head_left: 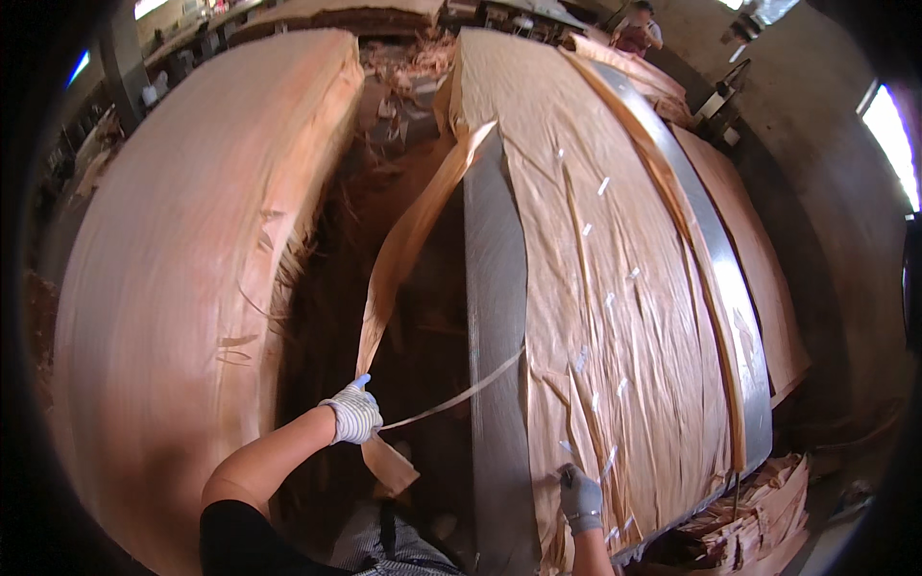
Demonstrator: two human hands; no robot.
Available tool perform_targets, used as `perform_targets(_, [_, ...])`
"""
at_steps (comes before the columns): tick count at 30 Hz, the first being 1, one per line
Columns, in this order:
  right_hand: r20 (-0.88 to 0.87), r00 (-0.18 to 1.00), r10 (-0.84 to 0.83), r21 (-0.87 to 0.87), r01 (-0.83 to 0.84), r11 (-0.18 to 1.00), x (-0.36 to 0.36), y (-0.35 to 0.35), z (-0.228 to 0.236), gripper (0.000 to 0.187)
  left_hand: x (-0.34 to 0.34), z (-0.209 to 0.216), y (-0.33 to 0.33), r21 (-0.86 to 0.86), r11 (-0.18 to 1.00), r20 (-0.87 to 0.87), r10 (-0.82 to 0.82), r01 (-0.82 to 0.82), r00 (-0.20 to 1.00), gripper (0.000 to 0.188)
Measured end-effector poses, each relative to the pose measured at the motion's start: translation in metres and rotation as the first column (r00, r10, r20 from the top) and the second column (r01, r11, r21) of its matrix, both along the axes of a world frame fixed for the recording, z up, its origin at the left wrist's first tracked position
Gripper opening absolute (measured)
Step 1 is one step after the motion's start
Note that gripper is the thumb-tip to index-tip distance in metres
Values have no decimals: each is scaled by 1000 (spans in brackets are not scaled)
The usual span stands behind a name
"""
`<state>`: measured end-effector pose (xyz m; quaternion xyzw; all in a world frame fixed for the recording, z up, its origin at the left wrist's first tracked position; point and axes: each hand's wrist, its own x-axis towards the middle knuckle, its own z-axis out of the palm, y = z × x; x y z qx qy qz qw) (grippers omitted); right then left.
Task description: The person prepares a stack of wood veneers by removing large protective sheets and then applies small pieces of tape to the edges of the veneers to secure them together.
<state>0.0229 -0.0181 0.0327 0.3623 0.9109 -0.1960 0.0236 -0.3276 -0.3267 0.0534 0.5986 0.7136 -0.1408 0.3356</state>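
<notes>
My left hand, in a striped white glove with a bluish fingertip, is closed round a long strip of wood veneer. The strip runs up to the far table edge, and its short end hangs below my hand. A thinner strip stretches from beside this hand to the table edge. On the metal table lies a wrinkled veneer sheet with several short pieces of pale tape. My right hand, in a grey glove, rests on the sheet's near left part, fingers curled; what they hold is hidden.
At left stands a tall stack of veneer with a ragged, splintered edge. A dark gap with scraps separates it from the table. Folded veneer is piled low at the near right. Far off, a person is at the back.
</notes>
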Motion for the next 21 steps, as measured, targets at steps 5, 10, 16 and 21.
perform_targets(5, [-141,990,-7,39,13,999,10,-1,8,14,75,120,16,480,864,-32,-152,149,988,17])
perform_targets(10, [-428,883,-191,-511,-63,857,81,-28,86,22,155,154,83,499,839,29,-266,217,963,20])
perform_targets(16, [-410,851,-328,-881,-276,384,158,-90,122,22,228,134,161,314,895,143,-374,316,916,31])
perform_targets(21, [-271,842,-466,-926,-95,366,167,-116,88,22,248,94,197,175,939,210,-329,295,921,27])
